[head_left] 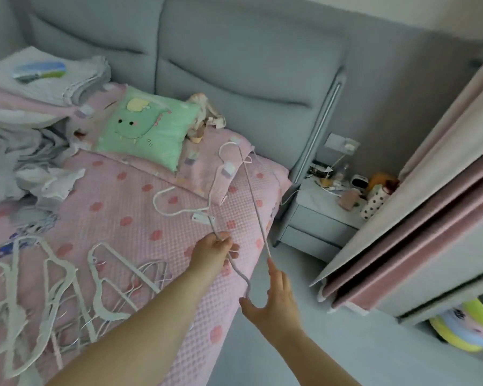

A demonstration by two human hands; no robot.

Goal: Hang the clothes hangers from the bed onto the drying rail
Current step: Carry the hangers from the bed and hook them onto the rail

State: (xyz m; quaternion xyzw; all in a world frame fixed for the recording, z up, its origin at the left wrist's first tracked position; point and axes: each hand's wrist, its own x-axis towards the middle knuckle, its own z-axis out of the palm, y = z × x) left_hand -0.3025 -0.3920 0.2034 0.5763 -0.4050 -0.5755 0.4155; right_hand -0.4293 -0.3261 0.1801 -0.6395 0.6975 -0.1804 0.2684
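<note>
Left grip (pixel 216 247) around pink hanger (pixel 253 196), over bed (pixel 151 224)

The left hand (pixel 216 250) is hiding a stretch of the pink hanger (pixel 252 190) it is gripping. The white hanger pile (pixel 39 288) is running off the left edge. The clutter (pixel 346 188) on the nightstand (pixel 313 215) is blurring beyond telling.

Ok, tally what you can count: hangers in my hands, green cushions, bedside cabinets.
Hanger gripped by left hand: 1
Green cushion: 1
Bedside cabinet: 1
Total: 3
Uncounted: white hanger pile, too tangled.
</note>
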